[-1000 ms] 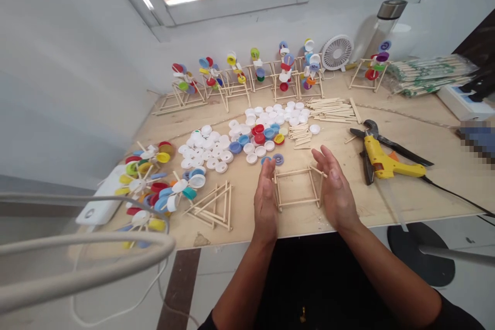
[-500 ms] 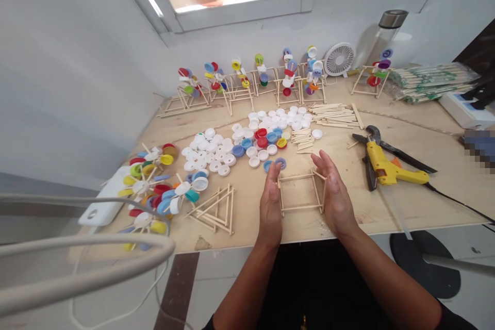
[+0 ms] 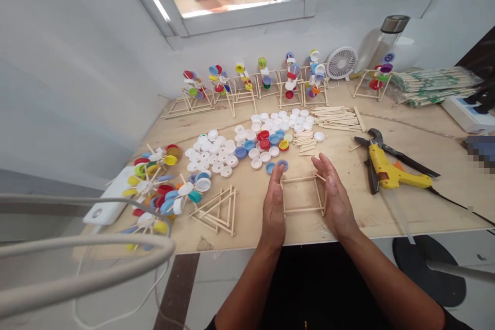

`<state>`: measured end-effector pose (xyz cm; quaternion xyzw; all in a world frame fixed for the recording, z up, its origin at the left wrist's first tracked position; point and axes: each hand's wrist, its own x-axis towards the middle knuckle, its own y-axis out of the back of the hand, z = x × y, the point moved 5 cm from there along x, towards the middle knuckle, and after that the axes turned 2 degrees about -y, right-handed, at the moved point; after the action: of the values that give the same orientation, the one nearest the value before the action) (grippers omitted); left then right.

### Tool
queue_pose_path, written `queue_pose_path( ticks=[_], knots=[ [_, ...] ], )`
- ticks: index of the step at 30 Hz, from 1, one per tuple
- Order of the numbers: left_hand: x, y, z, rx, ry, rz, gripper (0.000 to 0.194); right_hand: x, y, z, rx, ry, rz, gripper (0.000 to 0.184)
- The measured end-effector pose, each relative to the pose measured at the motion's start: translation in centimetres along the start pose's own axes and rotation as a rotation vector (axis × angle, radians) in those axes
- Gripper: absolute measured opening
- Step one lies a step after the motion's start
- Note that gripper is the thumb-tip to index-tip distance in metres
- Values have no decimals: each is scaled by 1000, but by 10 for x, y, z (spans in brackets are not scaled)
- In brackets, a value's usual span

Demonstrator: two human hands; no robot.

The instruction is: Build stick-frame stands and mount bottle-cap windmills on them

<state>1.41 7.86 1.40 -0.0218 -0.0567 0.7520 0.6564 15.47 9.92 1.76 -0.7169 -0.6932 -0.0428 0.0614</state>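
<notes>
My left hand [image 3: 274, 203] and my right hand [image 3: 337, 198] stand upright on the plywood table [image 3: 247, 221], palms facing inward, on either side of a square frame of glued wooden sticks [image 3: 303, 210]. Both hands sit very close to the frame's sides, but I cannot tell whether they touch it. Neither hand holds anything. Just beyond my left fingertips lie a blue bottle cap [image 3: 269, 167] and a blue-and-purple cap [image 3: 282, 165].
Many white and coloured bottle caps [image 3: 216, 159] cover the middle of the table. To the right lie a yellow glue gun [image 3: 390, 174] and black-handled pliers [image 3: 406, 154]. Stick pinwheels [image 3: 154, 185], triangular stick frames [image 3: 218, 214] and a row of finished cap models [image 3: 247, 82] stand around them.
Both hands have moved slightly closer to the frame's sides. The whole scene has shifted a little right and down in view as my head moved.
</notes>
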Motion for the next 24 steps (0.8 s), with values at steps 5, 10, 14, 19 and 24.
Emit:
queue_pose_path(
  ticks=[5,10,14,19,24],
  knots=[
    [0,0,1,13,-8,-11,54,0,-1,1,-5,6,-1,52],
    [0,-1,2,9,-3,-11,54,-1,-2,-1,-10,6,-8,51],
    [0,-2,3,4,8,-2,54,-1,-1,-2,-31,4,-6,52],
    [0,-2,4,15,0,-6,51,-1,-1,-2,-35,-8,-3,53],
    [0,-2,3,11,-5,-20,51,0,-2,-2,-29,-11,-6,53]
  ],
)
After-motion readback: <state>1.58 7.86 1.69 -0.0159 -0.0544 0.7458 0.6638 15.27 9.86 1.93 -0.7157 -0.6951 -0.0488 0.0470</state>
